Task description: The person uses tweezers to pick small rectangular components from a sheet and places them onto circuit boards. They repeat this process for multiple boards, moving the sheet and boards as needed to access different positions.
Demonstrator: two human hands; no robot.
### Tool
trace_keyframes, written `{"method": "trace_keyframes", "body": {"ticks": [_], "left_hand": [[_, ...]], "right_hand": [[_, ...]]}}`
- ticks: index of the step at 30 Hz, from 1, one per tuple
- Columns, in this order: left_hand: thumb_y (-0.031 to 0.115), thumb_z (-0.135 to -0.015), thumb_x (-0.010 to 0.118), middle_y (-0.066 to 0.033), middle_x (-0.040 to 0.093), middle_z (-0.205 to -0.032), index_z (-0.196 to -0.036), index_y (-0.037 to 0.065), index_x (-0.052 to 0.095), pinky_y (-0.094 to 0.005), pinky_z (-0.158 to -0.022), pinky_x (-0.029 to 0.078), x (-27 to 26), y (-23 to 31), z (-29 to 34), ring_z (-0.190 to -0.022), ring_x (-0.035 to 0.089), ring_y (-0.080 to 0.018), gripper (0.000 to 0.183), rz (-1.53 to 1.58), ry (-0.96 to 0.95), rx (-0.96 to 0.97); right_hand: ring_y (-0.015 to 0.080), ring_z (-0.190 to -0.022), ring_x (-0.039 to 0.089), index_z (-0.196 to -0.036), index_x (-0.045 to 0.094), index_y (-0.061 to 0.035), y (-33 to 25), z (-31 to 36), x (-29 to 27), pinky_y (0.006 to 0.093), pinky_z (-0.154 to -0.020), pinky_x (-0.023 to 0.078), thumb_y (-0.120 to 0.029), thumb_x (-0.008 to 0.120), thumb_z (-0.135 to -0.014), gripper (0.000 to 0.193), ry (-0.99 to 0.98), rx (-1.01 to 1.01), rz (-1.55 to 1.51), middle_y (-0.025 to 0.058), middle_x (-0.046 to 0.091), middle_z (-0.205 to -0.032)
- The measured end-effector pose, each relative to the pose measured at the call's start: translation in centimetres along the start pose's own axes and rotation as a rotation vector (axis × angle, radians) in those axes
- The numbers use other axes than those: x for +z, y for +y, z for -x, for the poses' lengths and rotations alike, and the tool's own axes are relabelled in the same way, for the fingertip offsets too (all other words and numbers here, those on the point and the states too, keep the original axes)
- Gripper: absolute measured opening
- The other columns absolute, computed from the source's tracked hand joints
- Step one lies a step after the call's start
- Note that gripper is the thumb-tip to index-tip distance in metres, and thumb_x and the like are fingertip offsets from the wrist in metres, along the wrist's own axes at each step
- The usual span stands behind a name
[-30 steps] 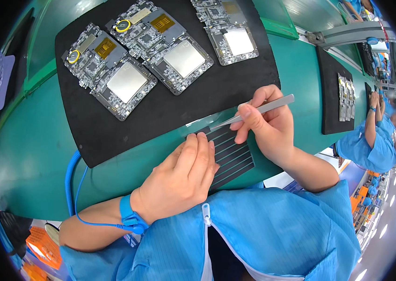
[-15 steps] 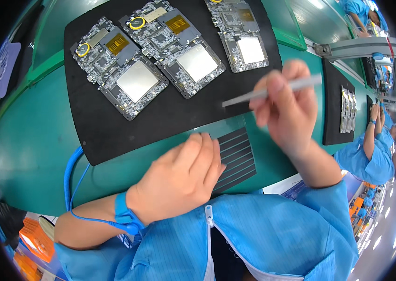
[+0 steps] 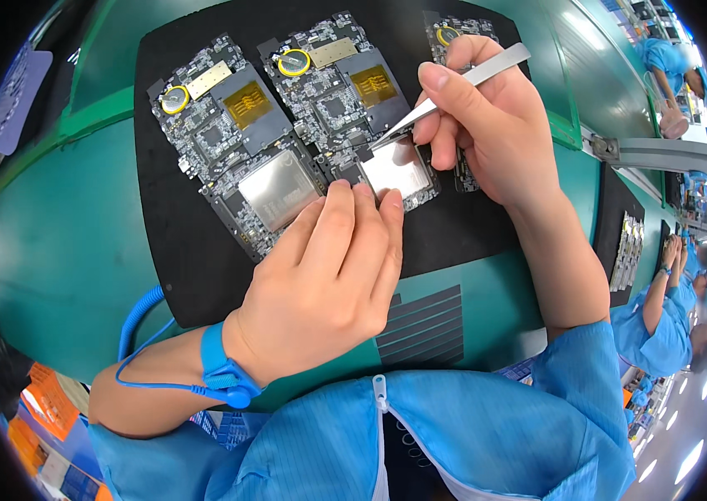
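Observation:
My right hand (image 3: 504,129) pinches silver pointed tweezers (image 3: 474,77) whose tips reach down to the middle circuit board (image 3: 332,104). A small black piece (image 3: 366,154) shows at the tips, beside the board's silver metal plate (image 3: 399,169); whether the tweezers grip it I cannot tell. My left hand (image 3: 320,280), fingers stretched out, rests its fingertips at the board's near edge; its thumb is hidden. To the left lies another circuit board (image 3: 211,134) with a yellow-rimmed coin cell and silver plate. A third board (image 3: 466,177) is partly covered by my right hand.
The boards lie on a black mat (image 3: 186,284) on a green table (image 3: 53,259). Black strips (image 3: 424,326) lie between mat and my body. A blue wrist strap (image 3: 218,363) trails a coiled cord. Further right are another mat with boards (image 3: 627,250) and people in blue.
Both hands have moved up over the middle board. My left hand has left the black strips for the board's near edge, and the tweezer tips have come down to the silver plate.

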State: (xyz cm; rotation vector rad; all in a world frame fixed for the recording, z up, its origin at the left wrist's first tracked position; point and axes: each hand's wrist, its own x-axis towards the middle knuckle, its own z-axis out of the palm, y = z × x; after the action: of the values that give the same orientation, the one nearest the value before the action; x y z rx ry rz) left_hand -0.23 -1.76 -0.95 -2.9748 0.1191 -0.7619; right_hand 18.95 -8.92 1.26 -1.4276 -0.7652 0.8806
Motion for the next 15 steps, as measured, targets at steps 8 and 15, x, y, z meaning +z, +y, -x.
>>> {"method": "trace_keyframes", "body": {"ticks": [8,15], "left_hand": [[0.008,-0.065,0.059,-0.0156,0.063,-0.095,-0.099,-0.004,0.068,-0.0314,-0.070,0.053,0.44,-0.09,0.02,-0.089,0.061,-0.0279,0.036,0.043,0.024,-0.024],[0.008,-0.065,0.059,-0.0157,0.063,-0.095,-0.098,-0.003,0.068,-0.0319,-0.073,0.053,0.29,-0.09,0.01,-0.090,0.060,-0.0280,0.036,0.046,0.018,-0.026]], "right_hand": [[0.0099,-0.043,0.057,-0.096,0.042,-0.0030,-0.06,0.54,0.58,0.0189,-0.040,0.043,-0.014,0.059,-0.091,0.021,0.048,0.010,0.006,0.0090,0.061,-0.062],[0.0097,-0.044,0.057,-0.094,0.041,-0.0033,0.17,0.60,0.79,0.0188,-0.040,0.044,-0.013,0.058,-0.091,0.020,0.043,-0.018,0.005,0.0090,0.061,-0.063]]}}
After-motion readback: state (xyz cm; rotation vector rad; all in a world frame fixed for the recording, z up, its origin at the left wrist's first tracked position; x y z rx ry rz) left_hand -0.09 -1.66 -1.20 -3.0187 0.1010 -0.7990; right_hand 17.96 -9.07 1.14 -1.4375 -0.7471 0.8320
